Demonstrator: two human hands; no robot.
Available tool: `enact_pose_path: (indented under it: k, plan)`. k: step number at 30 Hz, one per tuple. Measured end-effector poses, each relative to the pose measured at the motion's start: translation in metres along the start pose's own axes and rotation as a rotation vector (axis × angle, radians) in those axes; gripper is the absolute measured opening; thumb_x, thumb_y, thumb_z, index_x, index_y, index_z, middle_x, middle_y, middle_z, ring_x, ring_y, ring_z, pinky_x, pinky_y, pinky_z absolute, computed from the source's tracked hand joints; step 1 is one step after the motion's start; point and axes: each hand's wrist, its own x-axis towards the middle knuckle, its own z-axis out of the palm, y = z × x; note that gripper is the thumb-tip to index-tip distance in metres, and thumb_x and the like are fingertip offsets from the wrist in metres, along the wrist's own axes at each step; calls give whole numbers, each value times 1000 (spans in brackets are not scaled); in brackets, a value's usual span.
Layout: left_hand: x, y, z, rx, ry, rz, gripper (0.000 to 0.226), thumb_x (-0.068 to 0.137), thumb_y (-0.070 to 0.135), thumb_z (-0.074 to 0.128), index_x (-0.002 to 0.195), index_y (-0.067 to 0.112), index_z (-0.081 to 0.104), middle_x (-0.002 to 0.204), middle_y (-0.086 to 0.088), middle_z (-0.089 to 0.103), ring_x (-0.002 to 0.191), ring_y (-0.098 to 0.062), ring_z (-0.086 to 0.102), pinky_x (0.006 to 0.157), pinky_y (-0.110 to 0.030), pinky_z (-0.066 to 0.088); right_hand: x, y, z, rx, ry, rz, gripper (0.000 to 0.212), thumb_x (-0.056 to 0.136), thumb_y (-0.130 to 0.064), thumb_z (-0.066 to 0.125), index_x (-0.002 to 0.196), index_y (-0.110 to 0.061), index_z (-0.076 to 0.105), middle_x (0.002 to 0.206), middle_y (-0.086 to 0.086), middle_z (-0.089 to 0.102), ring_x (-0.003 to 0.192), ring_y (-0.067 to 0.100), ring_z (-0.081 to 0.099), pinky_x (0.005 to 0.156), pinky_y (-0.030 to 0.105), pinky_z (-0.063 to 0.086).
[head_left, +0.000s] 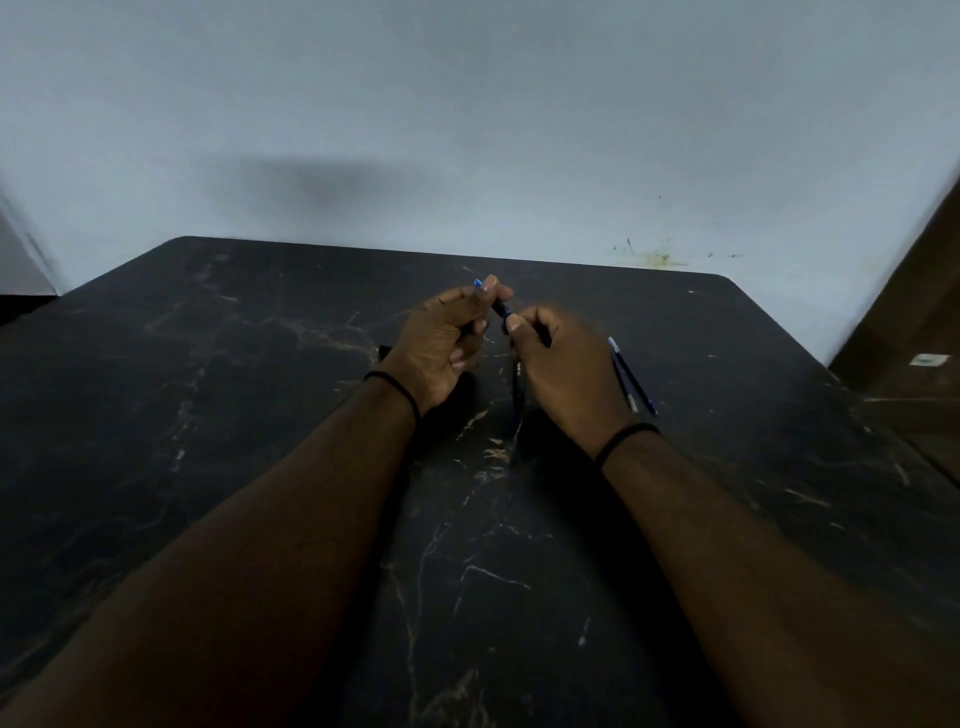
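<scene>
Both hands meet above the middle of a black marbled table (260, 415). My left hand (441, 348) pinches the upper end of a dark pen (501, 309) with a blue tip that pokes out past the fingers. My right hand (561, 364) grips the pen's lower end with curled fingers. A dark pen part (518, 395) hangs or lies below, between the two hands. To the right of my right hand lie two thin pen refills (631, 379) side by side on the table.
A pale wall (467, 130) stands right behind the table's far edge. A brown wooden surface (914, 338) rises at the right. A small dark object (384, 352) peeks out behind my left wrist. Black bands circle both wrists.
</scene>
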Motion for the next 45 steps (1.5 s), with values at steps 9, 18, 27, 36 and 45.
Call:
enact_pose_path:
  k: [9, 18, 27, 36, 45]
  plan:
    - [1, -1, 2, 6, 3, 20, 22, 98, 25, 56, 93, 8, 68, 62, -2, 46, 33, -4, 26, 33, -19, 16, -3, 2, 1, 85, -56, 29, 24, 97, -45, 57, 93, -23, 66, 73, -2, 70, 71, 13, 69, 70, 36, 56]
    - [1, -3, -2, 17, -24, 31, 21, 97, 27, 58, 93, 11, 72, 60, 3, 49, 36, -4, 27, 35, -20, 19, -2, 2, 2, 88, 15, -1, 9, 93, -29, 65, 92, -21, 60, 83, 4, 69, 76, 24, 66, 68, 39, 54]
    - [-2, 0, 5, 52, 110, 51, 21, 93, 28, 63, 90, 10, 72, 58, 2, 45, 37, -7, 25, 41, -26, 12, 4, 13, -3, -299, 96, -178, 14, 94, -38, 62, 92, -26, 69, 83, -5, 69, 78, 14, 63, 71, 34, 52]
    - [0, 9, 8, 144, 656, 204, 33, 92, 38, 65, 70, 14, 71, 54, -2, 38, 43, -10, 25, 43, -23, 20, 8, 16, -17, -456, 147, -321, 19, 97, -37, 55, 85, -25, 62, 72, -6, 59, 63, 16, 55, 52, 24, 35]
    - [-3, -2, 1, 1360, 534, 71, 46, 90, 47, 54, 61, 12, 54, 67, -6, 62, 60, -19, 56, 56, -27, 41, 6, 22, -14, -231, 259, -200, 25, 96, -49, 48, 86, -27, 53, 62, -10, 54, 61, 6, 55, 49, 19, 36]
